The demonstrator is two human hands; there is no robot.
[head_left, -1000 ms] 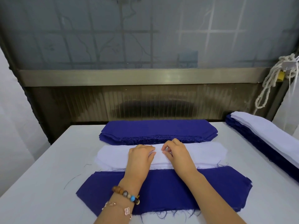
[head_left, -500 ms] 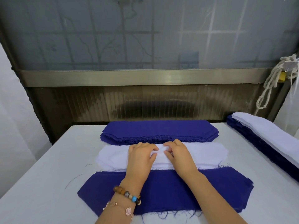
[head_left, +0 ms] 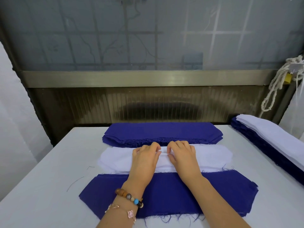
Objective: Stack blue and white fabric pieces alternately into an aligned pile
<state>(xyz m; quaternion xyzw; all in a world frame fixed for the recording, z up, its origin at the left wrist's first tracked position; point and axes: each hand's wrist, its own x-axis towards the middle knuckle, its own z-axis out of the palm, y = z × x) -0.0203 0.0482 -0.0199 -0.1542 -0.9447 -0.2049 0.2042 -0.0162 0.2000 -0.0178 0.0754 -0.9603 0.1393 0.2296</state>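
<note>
A pile of white fabric pieces [head_left: 212,156] lies across the middle of the table, between a stack of blue pieces [head_left: 162,131] behind it and a blue-topped pile [head_left: 213,193] in front. My left hand [head_left: 144,159] and my right hand [head_left: 182,155] sit side by side on the white pile's far edge. Both have their fingers curled, pinching up a small fold of the top white piece between them.
The white table [head_left: 41,186] ends at a dark ribbed wall and a frosted window. A long stack of blue pieces topped with white ones [head_left: 269,137] runs along the right edge. A knotted rope [head_left: 276,81] hangs at the far right. Loose threads lie left of the piles.
Both hands slid a little farther back on the white pile, and their fingertips closed together, raising a small fold of white cloth.
</note>
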